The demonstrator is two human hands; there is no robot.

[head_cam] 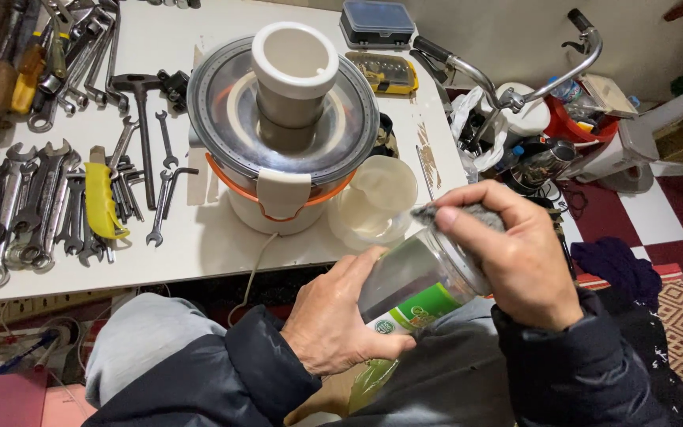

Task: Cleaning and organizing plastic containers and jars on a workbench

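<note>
Glass jar (416,285) gripped in your left hand (337,316); your right hand (515,261) pinches a grey cloth (456,215) at its mouth, near the juicer (282,134).

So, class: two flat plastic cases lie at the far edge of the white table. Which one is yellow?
The yellow case, right of the juicer, nearer the person. The other case, behind it, is dark with a bluish lid.
</note>
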